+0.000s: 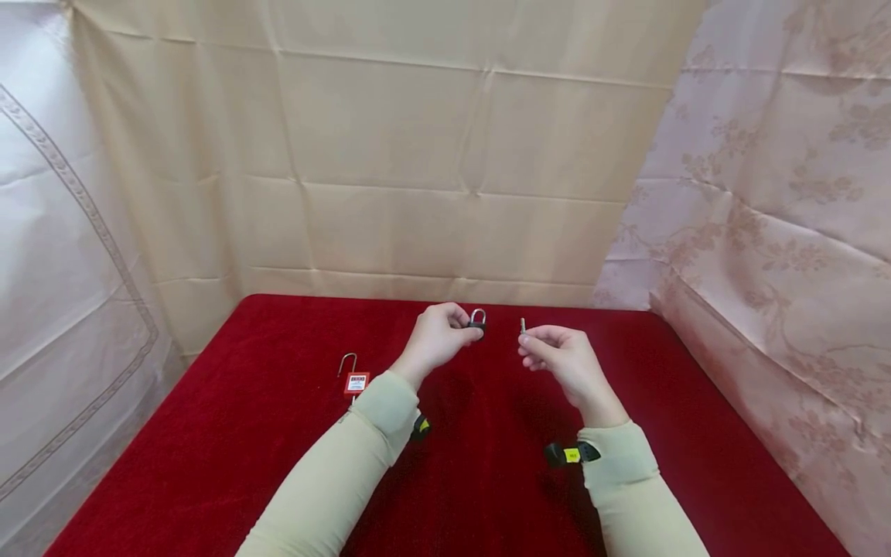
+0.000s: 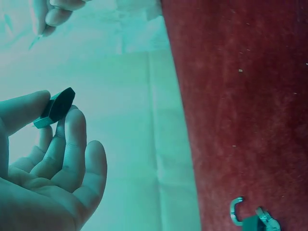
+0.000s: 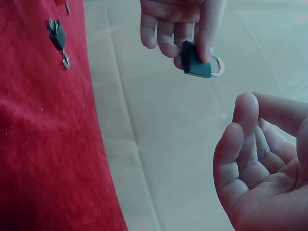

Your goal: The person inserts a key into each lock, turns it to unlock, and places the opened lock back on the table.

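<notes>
Between thumb and fingers, my left hand [image 1: 440, 334] holds a small black padlock [image 3: 196, 61] above the far part of the table. Its silver shackle [image 1: 477, 316] points up in the head view and looks closed. To the right, apart from the padlock, my right hand [image 1: 560, 360] pinches a slim metal key [image 1: 523, 326] that stands upright. The left wrist view catches the key's tip [image 2: 34, 43] below those fingertips. In the right wrist view the key is hidden behind the right hand's fingers.
On the red-covered table [image 1: 209, 449] lies a red padlock [image 1: 357, 382], its shackle swung open. Near it lies a black padlock [image 3: 58, 35] with metal parts sticking out, mostly hidden by the left sleeve in the head view. Beige cloth [image 1: 418, 155] hangs behind the table.
</notes>
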The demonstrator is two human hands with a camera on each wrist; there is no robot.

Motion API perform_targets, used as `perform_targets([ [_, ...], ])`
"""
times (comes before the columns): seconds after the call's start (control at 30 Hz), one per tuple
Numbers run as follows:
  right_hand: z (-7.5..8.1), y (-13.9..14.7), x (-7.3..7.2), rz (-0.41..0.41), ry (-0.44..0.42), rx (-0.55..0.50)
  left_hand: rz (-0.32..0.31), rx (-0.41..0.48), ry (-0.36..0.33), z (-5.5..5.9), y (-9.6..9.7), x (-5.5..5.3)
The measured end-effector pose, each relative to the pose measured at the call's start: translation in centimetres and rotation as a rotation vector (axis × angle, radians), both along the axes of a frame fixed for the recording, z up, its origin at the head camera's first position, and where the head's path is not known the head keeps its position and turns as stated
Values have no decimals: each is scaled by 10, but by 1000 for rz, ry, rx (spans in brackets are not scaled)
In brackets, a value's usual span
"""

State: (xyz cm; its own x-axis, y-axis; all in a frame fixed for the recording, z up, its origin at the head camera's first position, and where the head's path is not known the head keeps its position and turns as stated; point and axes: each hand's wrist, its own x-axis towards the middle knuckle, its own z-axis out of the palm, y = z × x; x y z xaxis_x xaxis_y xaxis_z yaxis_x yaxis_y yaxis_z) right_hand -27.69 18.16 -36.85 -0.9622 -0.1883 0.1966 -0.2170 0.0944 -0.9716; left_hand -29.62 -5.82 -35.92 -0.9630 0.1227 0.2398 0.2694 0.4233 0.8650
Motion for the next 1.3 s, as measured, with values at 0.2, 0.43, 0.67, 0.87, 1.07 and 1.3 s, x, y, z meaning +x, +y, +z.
perform_targets([
  [0.2, 6, -6, 7, 47, 32, -6, 0, 51, 64, 8, -7, 10],
  [0.43, 15, -14, 17, 84, 75, -4, -16, 110, 95, 11, -17, 27],
  [0.67, 23, -22, 27, 112, 104, 13, -53, 211, 77, 13, -26, 48],
  [0.87, 27, -26, 34, 132, 120, 42, -77, 305, 48, 10, -29, 56],
  [1.07, 25, -28, 35, 156, 122, 46, -77, 375, 20, 9, -32, 57],
  [1.3, 20, -32, 32, 155, 118, 23, -76, 371, 1, 10, -36, 58],
])
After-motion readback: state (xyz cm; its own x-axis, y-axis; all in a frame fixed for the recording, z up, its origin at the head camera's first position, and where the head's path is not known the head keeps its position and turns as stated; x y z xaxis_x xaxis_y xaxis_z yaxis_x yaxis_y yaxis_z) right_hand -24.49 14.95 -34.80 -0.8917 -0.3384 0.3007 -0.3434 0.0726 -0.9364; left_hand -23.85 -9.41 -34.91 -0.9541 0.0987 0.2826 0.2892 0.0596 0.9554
